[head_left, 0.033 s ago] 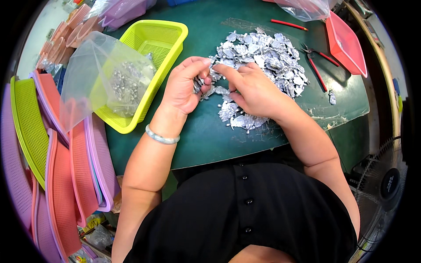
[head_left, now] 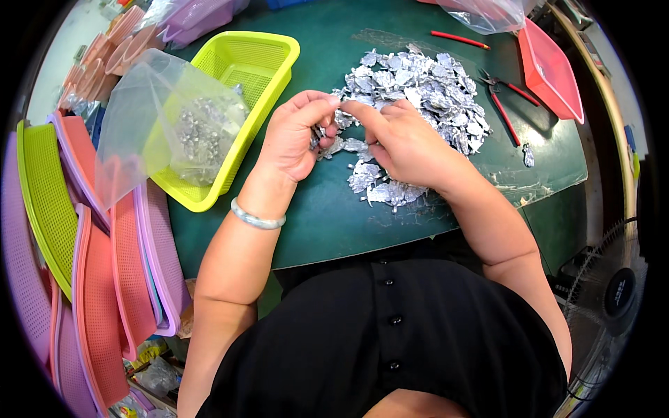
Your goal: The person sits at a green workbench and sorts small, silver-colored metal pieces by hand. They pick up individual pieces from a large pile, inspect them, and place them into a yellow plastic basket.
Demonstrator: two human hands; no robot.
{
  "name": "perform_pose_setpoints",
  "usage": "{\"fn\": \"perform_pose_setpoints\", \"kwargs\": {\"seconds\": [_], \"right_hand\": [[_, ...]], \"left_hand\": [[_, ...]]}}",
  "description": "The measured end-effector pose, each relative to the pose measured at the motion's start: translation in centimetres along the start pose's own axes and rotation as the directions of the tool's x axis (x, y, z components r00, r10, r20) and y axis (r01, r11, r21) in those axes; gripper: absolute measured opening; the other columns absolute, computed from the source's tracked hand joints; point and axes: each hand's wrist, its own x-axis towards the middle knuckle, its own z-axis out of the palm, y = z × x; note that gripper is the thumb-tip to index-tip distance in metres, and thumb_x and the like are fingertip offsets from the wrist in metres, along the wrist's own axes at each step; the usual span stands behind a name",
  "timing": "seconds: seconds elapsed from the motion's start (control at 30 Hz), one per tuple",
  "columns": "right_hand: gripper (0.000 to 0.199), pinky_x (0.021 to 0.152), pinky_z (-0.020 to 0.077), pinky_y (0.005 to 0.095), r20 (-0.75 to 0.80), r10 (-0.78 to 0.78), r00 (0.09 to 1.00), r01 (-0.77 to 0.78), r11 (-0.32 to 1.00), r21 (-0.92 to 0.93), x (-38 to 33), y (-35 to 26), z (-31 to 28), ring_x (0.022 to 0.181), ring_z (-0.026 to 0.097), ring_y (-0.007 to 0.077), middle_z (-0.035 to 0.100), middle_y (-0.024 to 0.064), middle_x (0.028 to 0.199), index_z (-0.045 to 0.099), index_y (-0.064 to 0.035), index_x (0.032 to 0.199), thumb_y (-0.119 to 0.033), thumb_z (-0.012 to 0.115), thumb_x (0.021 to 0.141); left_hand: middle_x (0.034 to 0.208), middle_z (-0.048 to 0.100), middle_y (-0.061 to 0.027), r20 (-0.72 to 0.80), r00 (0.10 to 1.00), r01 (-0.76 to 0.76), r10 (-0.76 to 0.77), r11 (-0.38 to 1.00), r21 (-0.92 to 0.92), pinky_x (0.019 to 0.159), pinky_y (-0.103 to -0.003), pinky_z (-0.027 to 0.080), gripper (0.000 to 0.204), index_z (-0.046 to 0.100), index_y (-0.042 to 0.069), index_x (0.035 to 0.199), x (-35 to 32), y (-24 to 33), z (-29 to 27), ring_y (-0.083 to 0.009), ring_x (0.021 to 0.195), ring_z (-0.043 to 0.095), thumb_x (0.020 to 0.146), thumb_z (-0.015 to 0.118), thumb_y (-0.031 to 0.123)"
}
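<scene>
My left hand is closed, palm toward me, with small silvery metal pieces caught in its curled fingers. Its thumb tip meets the index fingertip of my right hand. The other right fingers are bent under, and what lies between the fingertips is too small to make out. Beyond and beside my right hand spreads a heap of thin, flaky silver metal pieces. A smaller cluster of the same pieces lies nearer to me, partly beneath my right wrist.
A lime-green basket holds a clear plastic bag of small metal parts. Right of the heap lie red-handled pliers, a red pen-like stick and a pink tray. Stacked baskets stand left; a fan stands right.
The tip of my left thumb has shifted slightly right, against my right index fingertip. Everything else looks the same.
</scene>
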Motion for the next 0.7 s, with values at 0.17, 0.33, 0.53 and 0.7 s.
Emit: {"fn": "perform_pose_setpoints", "kwargs": {"seconds": [0.17, 0.33, 0.53, 0.7], "right_hand": [[0.048, 0.066, 0.0404, 0.0351, -0.146, -0.026, 0.989, 0.039, 0.996, 0.085, 0.1, 0.1, -1.3, 0.068, 0.052, 0.0246, 0.054, 0.0056, 0.068, 0.046, -0.0057, 0.116, 0.005, 0.055, 0.070], [0.044, 0.066, 0.0424, 0.0335, -0.302, -0.146, 0.942, 0.201, 0.966, 0.162, 0.4, 0.0, -2.2, 0.068, 0.053, 0.0253, 0.054, 0.0069, 0.070, 0.051, -0.0069, 0.111, 0.008, 0.054, 0.070], [0.039, 0.066, 0.0446, 0.0251, -0.450, 0.163, 0.878, 0.097, 0.860, 0.501, 0.6, 1.4, -0.6, 0.070, 0.056, 0.0148, 0.059, 0.0053, 0.079, 0.049, -0.0041, 0.114, 0.003, 0.056, 0.077], [0.037, 0.069, 0.0443, 0.0221, 0.027, 0.406, 0.914, -0.175, 0.333, 0.927, 0.4, 1.0, -1.1, 0.076, 0.055, 0.0082, 0.060, 0.0037, 0.082, 0.045, 0.0023, 0.116, 0.000, 0.057, 0.081]], "left_hand": [[0.065, 0.052, -0.0009, -0.060, 0.997, 0.072, -0.053, 0.922, 0.380, 0.043, -0.019, 0.031, 0.014, 0.058, 0.001, 0.092, -0.6, 0.7, 1.2, -0.0070, 0.051, 0.044, 0.079, 0.056, 0.008], [0.071, 0.057, -0.0052, 0.104, 0.932, 0.281, -0.348, 0.873, 0.399, 0.043, -0.017, 0.031, 0.014, 0.059, 0.000, 0.090, -1.1, 1.4, 1.1, -0.0079, 0.053, 0.048, 0.078, 0.058, 0.007], [0.072, 0.060, -0.0082, 0.049, 0.981, 0.179, -0.189, 0.969, 0.169, 0.042, -0.018, 0.034, 0.010, 0.058, 0.003, 0.086, -1.1, 0.3, 1.6, -0.0090, 0.052, 0.050, 0.078, 0.060, 0.008], [0.075, 0.062, -0.0101, -0.009, 0.995, 0.104, -0.104, 0.992, 0.069, 0.042, -0.019, 0.034, 0.015, 0.055, 0.002, 0.094, -0.8, -0.3, 1.5, -0.0091, 0.052, 0.050, 0.080, 0.058, 0.008]]}}
